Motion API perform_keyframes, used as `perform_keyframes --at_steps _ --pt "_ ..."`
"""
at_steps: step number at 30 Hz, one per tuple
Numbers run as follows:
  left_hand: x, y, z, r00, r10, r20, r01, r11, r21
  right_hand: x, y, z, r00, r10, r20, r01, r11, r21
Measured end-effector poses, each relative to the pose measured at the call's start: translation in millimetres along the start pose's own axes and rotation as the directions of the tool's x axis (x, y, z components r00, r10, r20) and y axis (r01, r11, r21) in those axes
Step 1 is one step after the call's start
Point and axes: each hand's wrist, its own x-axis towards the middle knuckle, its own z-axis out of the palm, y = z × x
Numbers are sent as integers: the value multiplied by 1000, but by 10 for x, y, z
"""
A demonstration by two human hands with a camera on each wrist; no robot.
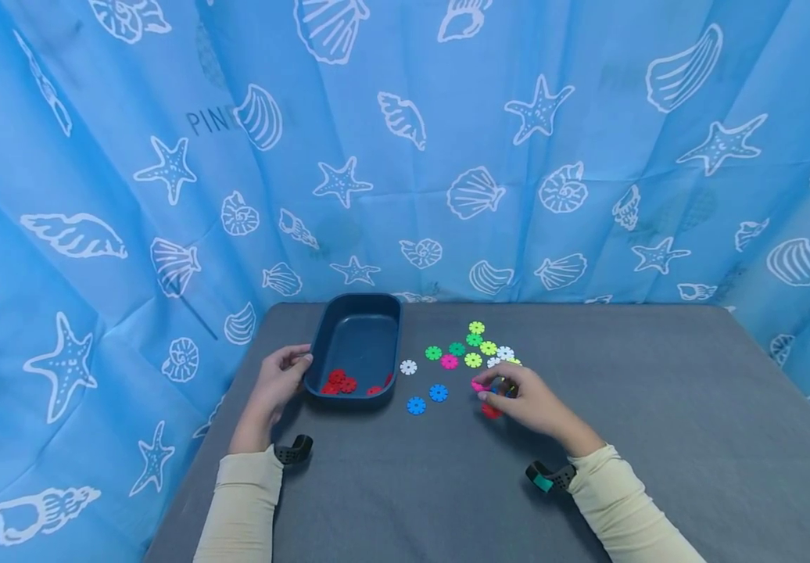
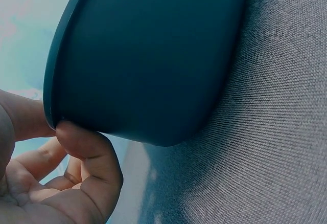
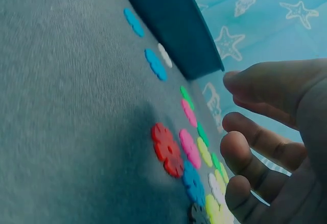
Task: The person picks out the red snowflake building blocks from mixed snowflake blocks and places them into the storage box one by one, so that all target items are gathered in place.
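My left hand (image 1: pixel 274 383) pinches the rim of a dark blue plastic bin (image 1: pixel 359 336) at its left side, thumb and fingers on either face of the wall. Several red flower-shaped discs (image 1: pixel 338 381) lie inside the bin, at its near end. Over the loose discs to the right, my right hand (image 1: pixel 528 399) hovers with relaxed, slightly bent fingers and holds nothing. Close by the fingertips lie a red disc (image 3: pixel 166 150), a pink disc (image 3: pixel 189 148), a blue disc (image 3: pixel 193 183) and a black disc (image 3: pixel 197 214), partly hidden by the hand in the head view.
Two blue discs (image 1: pixel 438 393) and a white disc (image 1: pixel 408 367) lie between bin and right hand. Behind them are several green, yellow, white and pink discs (image 1: pixel 449 361). A grey cloth covers the table (image 1: pixel 405 485); a blue shell-patterned curtain (image 1: pixel 405 156) hangs at its back edge.
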Motion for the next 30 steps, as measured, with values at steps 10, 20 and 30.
perform_keyframes --at_steps 10,20,30 --pt "5 13 -4 1000 -8 5 8 1000 0 -39 107 -83 997 59 40 -58 998 -24" --pt "10 15 2 1000 -7 -2 7 1000 -6 -44 134 -88 992 98 75 -94 994 -55" --pt "10 9 -5 1000 -19 0 19 1000 19 -35 158 -73 991 101 83 -93 991 -94"
